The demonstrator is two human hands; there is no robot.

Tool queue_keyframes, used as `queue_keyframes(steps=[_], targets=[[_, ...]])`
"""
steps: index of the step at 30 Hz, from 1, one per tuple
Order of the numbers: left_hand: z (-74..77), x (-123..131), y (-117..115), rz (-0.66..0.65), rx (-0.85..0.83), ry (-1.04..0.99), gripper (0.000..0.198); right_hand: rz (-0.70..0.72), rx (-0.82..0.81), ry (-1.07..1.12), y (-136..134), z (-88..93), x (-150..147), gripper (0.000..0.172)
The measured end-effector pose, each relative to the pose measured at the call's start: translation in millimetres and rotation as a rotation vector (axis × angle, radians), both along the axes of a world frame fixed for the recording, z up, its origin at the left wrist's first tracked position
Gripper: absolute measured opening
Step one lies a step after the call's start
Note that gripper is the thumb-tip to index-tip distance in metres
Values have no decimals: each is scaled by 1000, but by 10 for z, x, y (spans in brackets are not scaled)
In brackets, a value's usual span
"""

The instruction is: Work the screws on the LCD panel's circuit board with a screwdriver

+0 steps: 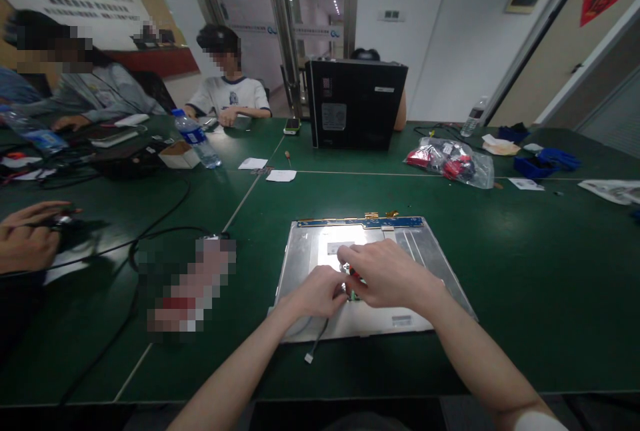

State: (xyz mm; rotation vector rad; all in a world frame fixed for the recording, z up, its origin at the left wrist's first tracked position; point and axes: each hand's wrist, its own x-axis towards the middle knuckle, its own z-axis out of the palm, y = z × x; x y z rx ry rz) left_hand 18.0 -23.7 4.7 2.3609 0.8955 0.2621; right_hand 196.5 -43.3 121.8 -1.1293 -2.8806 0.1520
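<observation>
A silver LCD panel (307,244) lies back side up on the green table, with a blue circuit strip (410,222) along its far edge. Both my hands work close together over its middle. My left hand (323,287) is closed, its thumb and fingers pinched at the edge of a small green circuit board (354,297). Just above that board, my right hand (387,274) is curled around a small red-and-black object (354,273), mostly hidden by the fingers. A short cable with a white connector (309,357) hangs over the panel's near edge.
Left of the panel, black cables (135,251) cross the table near another person's hand (30,237). Farther back stand a water bottle (196,139) and a black computer case (357,104). A plastic bag (453,161) with red items lies at the right. Other people sit across the table.
</observation>
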Motion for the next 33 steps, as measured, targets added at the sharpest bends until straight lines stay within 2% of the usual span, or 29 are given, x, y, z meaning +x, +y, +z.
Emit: queue_keyframes(steps=[7,15,18,23,26,30,33], targets=[[37,2,-3,0,-17,-9,13,-22,-4,44,-5,41,47,14],[82,-28,24,63,2,-1,10,-77,2,45,8,111,126,17],[60,-83,82,150,47,-6,10,-159,9,99,46,135,199,15],[-24,-186,211,409,198,47,13,-305,104,185,125,146,325,20],[-34,-220,255,470,228,51,15,-405,80,274,119,148,429,26],[-33,-228,287,498,239,31,18,-520,19,481,13,51,648,28],[-67,-203,345,469,218,7,23,-627,-95,782,-103,-210,830,32]])
